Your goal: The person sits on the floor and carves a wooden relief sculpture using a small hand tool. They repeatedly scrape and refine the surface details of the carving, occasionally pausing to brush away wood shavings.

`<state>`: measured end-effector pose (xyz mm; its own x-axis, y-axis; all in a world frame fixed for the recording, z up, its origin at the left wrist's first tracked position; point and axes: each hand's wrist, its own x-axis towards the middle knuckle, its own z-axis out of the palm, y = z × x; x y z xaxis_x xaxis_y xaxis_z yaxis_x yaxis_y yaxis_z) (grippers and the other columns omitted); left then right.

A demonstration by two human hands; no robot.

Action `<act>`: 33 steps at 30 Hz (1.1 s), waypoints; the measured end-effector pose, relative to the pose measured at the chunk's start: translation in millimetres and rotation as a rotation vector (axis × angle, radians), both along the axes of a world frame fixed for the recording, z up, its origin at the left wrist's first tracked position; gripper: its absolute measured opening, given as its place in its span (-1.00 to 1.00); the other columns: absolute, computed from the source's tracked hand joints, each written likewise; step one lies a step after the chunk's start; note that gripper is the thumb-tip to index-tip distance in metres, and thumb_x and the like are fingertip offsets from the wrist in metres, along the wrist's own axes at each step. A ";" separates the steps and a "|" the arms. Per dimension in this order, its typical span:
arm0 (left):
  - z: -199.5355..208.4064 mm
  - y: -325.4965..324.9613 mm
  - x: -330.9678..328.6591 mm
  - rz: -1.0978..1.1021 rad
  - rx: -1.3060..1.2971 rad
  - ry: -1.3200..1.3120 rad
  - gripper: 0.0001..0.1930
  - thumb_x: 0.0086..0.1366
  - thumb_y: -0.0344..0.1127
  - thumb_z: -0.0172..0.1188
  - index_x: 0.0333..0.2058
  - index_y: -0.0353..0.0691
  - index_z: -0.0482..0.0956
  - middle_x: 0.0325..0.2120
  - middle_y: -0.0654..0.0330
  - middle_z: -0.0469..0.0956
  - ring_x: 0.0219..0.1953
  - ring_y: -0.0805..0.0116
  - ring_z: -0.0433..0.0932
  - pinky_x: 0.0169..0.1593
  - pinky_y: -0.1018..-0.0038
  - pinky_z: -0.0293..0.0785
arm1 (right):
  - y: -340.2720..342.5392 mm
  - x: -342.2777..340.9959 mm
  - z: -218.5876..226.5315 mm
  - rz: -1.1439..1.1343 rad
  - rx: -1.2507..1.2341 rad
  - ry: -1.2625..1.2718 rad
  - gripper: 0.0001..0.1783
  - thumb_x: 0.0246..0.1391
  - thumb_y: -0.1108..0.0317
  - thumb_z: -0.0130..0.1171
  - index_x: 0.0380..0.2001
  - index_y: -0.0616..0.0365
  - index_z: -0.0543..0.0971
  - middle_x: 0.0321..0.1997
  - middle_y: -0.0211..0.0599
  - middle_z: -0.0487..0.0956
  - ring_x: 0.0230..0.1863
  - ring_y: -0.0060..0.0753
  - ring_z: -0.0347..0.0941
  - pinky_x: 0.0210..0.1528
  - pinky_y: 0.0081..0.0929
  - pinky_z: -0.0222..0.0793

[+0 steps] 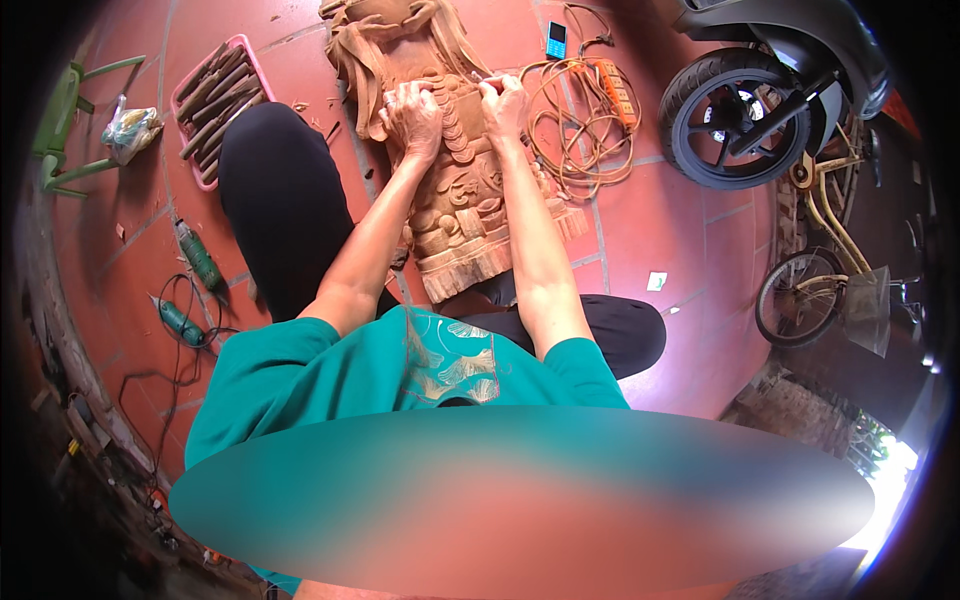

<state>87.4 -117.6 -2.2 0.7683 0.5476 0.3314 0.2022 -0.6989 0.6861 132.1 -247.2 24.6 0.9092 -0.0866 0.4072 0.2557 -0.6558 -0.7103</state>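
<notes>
"What's at the far left?"

"A smooth green chair (68,110), partly lost in the dark rim of the view. Beside it is a thin, crinkled plastic bag (130,133); something is in it, but I can't make out what."

"And next?"

"Two green power tools (199,257) with dark cords, lying on the red tiled floor (125,240). Farther up is a pink tray (240,43), filled with long brown rods (218,98) laid side by side. The person's left knee (275,150) hides a corner of it."

"The middle?"

"The carving (462,200), a long block of reddish-brown wood, lies on the floor in front of the person. It has deep scrolls, a knobbly strip down its centre and a ridged near end. The frame cuts off its top."

"The hands?"

"Apart from each other, both at the carving. The left hand (412,122) rests on it with bent fingers. The right hand (503,105) has thumb and fingertips drawn close; I can't tell whether either is gripping anything."

"Farther right?"

"A flat phone (556,40), then an orange power strip (612,92) among loops of thin cable (560,165). Beyond are a scooter (735,118) with a grooved black tyre, cut off above, and a bicycle (800,298), its rear murky. A blurred oval covers the bottom."
</notes>
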 end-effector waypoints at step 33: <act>7.9 1.7 -0.7 -0.031 -0.003 0.011 -0.83 0.22 -0.31 0.04 -0.31 0.01 0.62 -0.25 0.28 0.55 -0.08 0.22 0.43 -0.02 0.23 0.26 | -26.0 38.9 -31.0 -0.052 -0.055 0.332 -0.88 -0.16 0.28 0.31 -0.51 0.05 0.70 -0.48 -0.11 0.64 -0.37 -0.07 0.60 -0.32 -0.19 0.43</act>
